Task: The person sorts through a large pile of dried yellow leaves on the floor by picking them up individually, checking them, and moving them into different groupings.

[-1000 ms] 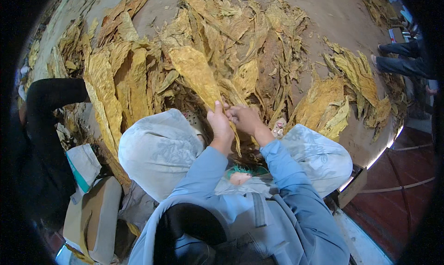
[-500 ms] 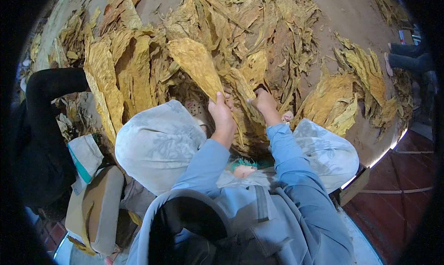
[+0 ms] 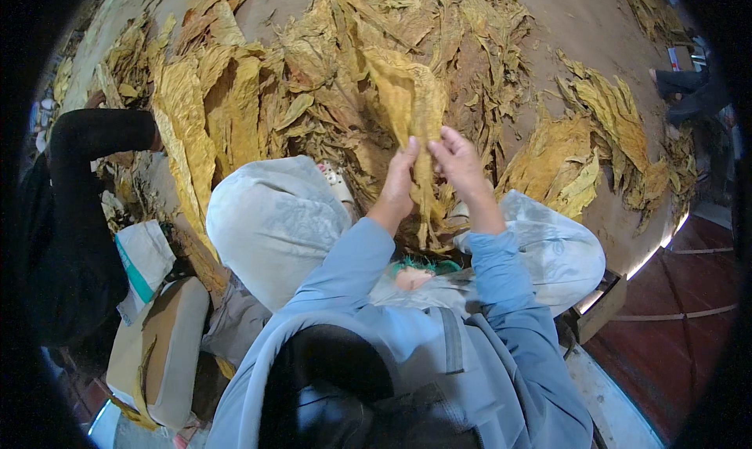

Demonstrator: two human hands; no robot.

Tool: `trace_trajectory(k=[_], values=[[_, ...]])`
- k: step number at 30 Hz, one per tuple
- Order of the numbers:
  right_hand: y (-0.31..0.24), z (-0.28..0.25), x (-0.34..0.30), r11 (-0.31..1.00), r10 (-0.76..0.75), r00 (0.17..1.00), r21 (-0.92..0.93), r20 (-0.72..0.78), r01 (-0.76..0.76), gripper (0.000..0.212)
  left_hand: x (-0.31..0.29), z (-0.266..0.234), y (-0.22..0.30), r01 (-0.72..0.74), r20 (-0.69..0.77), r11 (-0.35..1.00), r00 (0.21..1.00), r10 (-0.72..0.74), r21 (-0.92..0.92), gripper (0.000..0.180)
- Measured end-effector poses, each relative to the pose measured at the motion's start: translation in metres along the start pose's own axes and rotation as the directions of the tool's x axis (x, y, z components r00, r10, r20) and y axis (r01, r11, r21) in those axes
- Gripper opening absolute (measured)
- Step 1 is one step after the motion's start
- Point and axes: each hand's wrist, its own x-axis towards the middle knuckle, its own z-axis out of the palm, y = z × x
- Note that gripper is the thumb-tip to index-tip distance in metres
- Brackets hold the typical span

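Long dried tobacco leaves [image 3: 425, 108], yellow-brown and crinkled, stand upright between my hands, their narrow stem ends hanging down between my knees. My left hand [image 3: 398, 182] is closed around their lower part, thumb in front. From the other side my right hand [image 3: 464, 169] pinches their edge with thumb and bent fingers. Beyond my hands spreads a heap of loose dried leaves [image 3: 313, 81], brown and yellow, which the held leaves partly overlap.
To the left lie large flat yellow leaves [image 3: 235, 92]; another leaf pile [image 3: 552, 155] is at the right. A person in a black sleeve [image 3: 98, 128] sits at far left beside a padded cushion [image 3: 160, 355]. My covered knees [image 3: 274, 229] flank my hands. Red floor tiles [image 3: 666, 347] show lower right.
The leaf in my left hand has swung from leaning left to upright and now overlaps the other leaf. Both hands have moved right, and my right hand has turned more open-faced beside the leaves.
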Motion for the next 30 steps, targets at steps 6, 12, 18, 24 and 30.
trace_trajectory(k=[6,12,18,24,30], values=[[0.029,0.020,0.001,0.985,-0.158,0.979,0.047,-0.130,0.166,0.037,0.014,-0.041,-0.014,-0.143,-0.155,0.978,0.974,0.167,0.154,0.025],[0.115,-0.014,0.069,0.945,0.116,0.936,-0.253,-0.331,-0.207,0.034,0.006,-0.026,0.009,-0.316,-0.417,0.947,0.854,0.310,0.058,0.014],[0.111,0.007,0.118,0.836,0.235,0.902,-0.398,-0.363,-0.378,0.043,0.008,-0.012,0.014,-0.292,-0.449,0.942,0.828,0.336,0.168,0.017],[0.018,0.001,0.056,0.918,-0.336,0.868,0.081,-0.365,0.389,0.021,0.015,-0.015,0.013,-0.275,-0.432,0.948,0.844,0.319,0.162,0.017],[0.021,-0.026,0.007,0.996,-0.077,0.981,0.027,-0.181,0.083,0.026,0.021,-0.029,-0.001,-0.182,-0.329,0.972,0.918,0.222,0.148,0.018]])
